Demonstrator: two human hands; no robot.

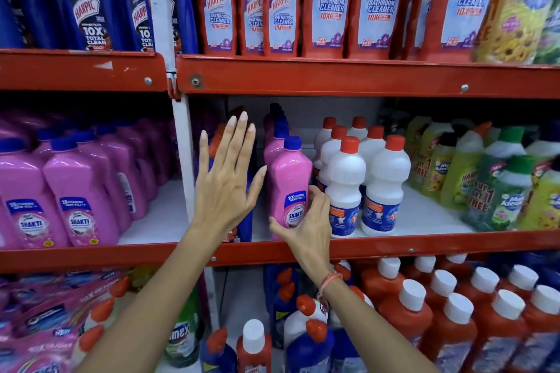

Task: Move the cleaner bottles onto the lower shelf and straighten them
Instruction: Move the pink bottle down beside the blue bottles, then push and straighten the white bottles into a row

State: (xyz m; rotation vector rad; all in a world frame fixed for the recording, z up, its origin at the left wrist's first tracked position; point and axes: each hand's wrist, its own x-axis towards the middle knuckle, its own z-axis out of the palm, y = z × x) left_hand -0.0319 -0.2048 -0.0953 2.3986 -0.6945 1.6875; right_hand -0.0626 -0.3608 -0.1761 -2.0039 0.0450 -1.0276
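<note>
A pink Shakti cleaner bottle [291, 185] with a blue cap stands upright at the front of the middle shelf [394, 247], heading a row of like bottles behind it. My right hand [306, 221] grips its lower part, thumb and fingers around the label. My left hand [225, 179] is raised flat just left of it, fingers spread, holding nothing. It covers a blue bottle [246, 227] with an orange cap, mostly hidden behind the palm.
White bottles with red caps [381, 188] stand right of the pink one, green bottles [497, 191] further right. More pink bottles [75, 191] fill the left bay. Red Harpic bottles [281, 6] sit above; orange and blue bottles [448, 324] crowd the bottom shelf.
</note>
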